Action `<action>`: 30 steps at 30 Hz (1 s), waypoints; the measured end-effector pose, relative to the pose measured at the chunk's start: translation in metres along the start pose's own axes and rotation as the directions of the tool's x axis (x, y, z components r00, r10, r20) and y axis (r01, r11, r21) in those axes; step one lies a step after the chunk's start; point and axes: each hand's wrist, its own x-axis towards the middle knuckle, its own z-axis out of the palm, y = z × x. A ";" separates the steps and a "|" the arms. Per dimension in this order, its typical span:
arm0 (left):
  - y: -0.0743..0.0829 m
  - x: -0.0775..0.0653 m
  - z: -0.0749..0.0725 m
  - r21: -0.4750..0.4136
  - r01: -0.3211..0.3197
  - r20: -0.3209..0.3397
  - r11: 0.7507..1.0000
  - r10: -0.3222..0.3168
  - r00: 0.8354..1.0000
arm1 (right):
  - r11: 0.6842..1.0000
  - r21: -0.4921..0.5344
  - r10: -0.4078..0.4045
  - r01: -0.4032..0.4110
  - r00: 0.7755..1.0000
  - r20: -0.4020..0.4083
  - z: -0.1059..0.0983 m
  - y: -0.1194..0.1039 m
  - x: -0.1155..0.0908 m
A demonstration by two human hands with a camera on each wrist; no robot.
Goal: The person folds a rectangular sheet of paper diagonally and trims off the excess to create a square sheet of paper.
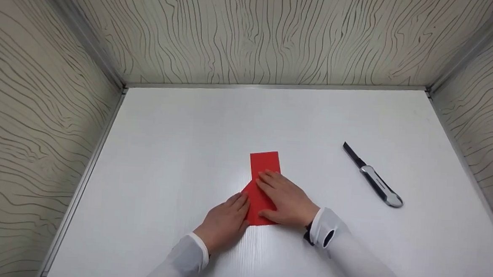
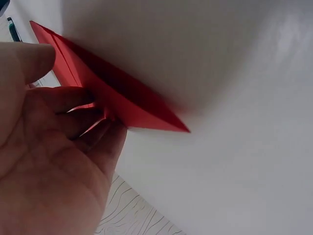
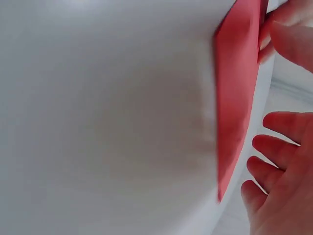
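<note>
A folded piece of red paper [image 1: 265, 160] lies on the white table, a narrow strip at its far end with a slanted flap along its left side. My left hand [image 1: 225, 222] rests its fingers on that flap. In the left wrist view, the fingers [image 2: 73, 115] touch the paper [image 2: 127, 100], whose layers stand a little apart. My right hand [image 1: 287, 199] lies over the right side of the paper, fingers spread and thumb near the close end. The right wrist view shows its fingers [image 3: 274, 152] extended beside the red sheet [image 3: 237, 83].
A utility knife [image 1: 373, 174] with a dark blade and a grey-and-black handle lies to the right, its blade exposed and pointing away to the left. Wood-grain patterned panels [image 1: 252, 33] enclose the table [image 1: 179, 130] at the back and both sides.
</note>
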 end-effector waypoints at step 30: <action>0.002 0.006 -0.004 -0.074 0.028 -0.035 0.997 -0.031 0.999 | 0.988 -0.124 0.101 -0.094 0.994 0.051 -0.008 0.028 -0.023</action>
